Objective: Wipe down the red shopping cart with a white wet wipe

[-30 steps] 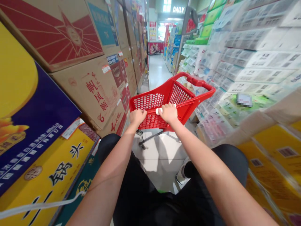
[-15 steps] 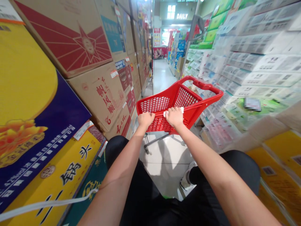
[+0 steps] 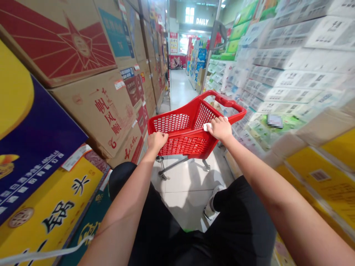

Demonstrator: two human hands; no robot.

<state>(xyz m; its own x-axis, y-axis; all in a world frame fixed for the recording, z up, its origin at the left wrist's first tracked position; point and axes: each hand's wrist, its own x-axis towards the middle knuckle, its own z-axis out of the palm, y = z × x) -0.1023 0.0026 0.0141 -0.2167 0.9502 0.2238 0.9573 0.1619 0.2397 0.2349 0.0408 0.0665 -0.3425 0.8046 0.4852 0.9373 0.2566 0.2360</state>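
A red plastic shopping cart (image 3: 180, 145) with pierced basket walls stands sideways in front of me, its handle to the right. My left hand (image 3: 157, 142) is closed over the near rim at the basket's left end. Farther right along that rim, my right hand (image 3: 220, 129) is closed on a crumpled white cloth (image 3: 207, 127), pressing it to the rim. Cloth shows on both sides of the fingers; whether it is fabric or paper I cannot tell. The basket's visible inside holds no goods.
Stacked cardboard boxes (image 3: 91, 111) line the left side closely. White plastic-wrapped packs (image 3: 294, 77) are piled on the right above yellow boxes (image 3: 313, 170). A tiled floor (image 3: 181, 87) runs ahead between them. A metal post (image 3: 212, 48) stands beyond the cart.
My right hand has slid right along the rim with the white cloth, towards the handle end. My left hand keeps its place on the rim. The view has shifted slightly right.
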